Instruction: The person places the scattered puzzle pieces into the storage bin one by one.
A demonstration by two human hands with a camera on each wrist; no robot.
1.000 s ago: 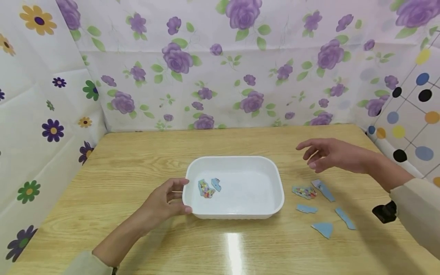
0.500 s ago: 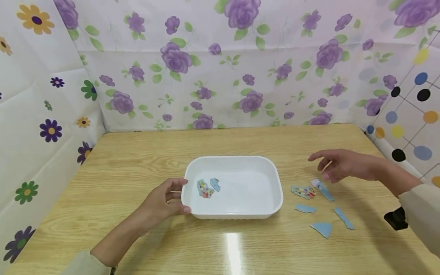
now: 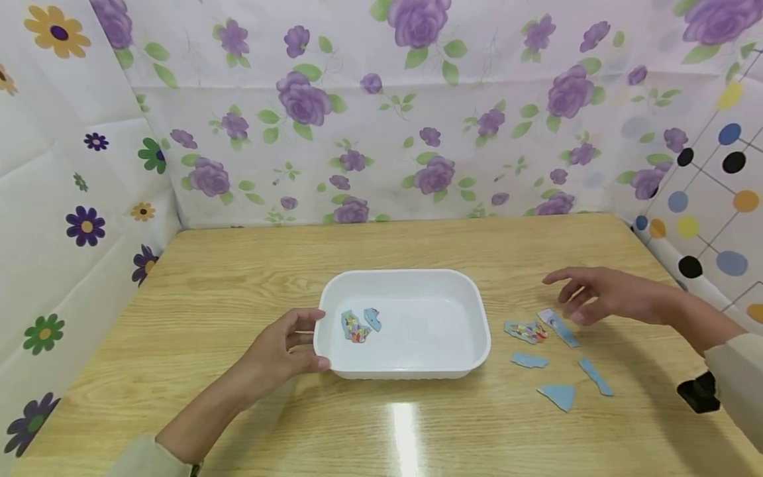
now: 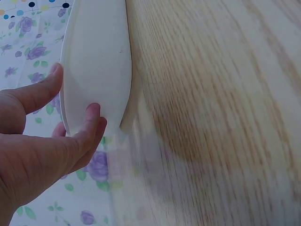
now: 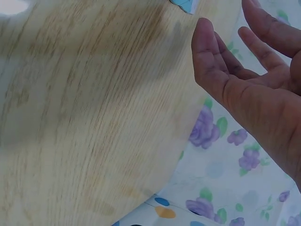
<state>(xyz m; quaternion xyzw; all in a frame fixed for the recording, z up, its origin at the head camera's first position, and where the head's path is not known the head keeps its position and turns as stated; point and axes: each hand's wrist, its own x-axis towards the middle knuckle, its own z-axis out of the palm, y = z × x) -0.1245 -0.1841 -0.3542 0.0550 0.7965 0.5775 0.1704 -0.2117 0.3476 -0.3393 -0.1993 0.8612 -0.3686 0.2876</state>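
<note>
In the head view my left hand (image 3: 274, 348) holds the left end of a white plastic tray (image 3: 411, 376), thumb and fingers at its rim and outer wall. The left wrist view has the fingertips against the tray's smooth side (image 4: 96, 56). Two puzzle pieces lie inside: a multicoloured one (image 3: 355, 327) and a small blue one (image 3: 372, 319). Over the table at the right, my right hand (image 3: 614, 295) hovers with loosely bent fingers and nothing in them. Below its fingertips are a long blue piece with a pale end (image 3: 559, 328) and a multicoloured piece (image 3: 526, 331).
Nearer the front right lie more blue pieces: a wavy one (image 3: 529, 360), a narrow strip (image 3: 595, 377) and a triangular one (image 3: 559, 396). A black object (image 3: 699, 394) shows by the right sleeve. Flowered sheets (image 3: 369, 132) wall the wooden table (image 3: 238, 285) at the back and sides.
My right hand has moved to the right and lowered toward the loose pieces. The left hand keeps its hold, and the tray and pieces stay in place.
</note>
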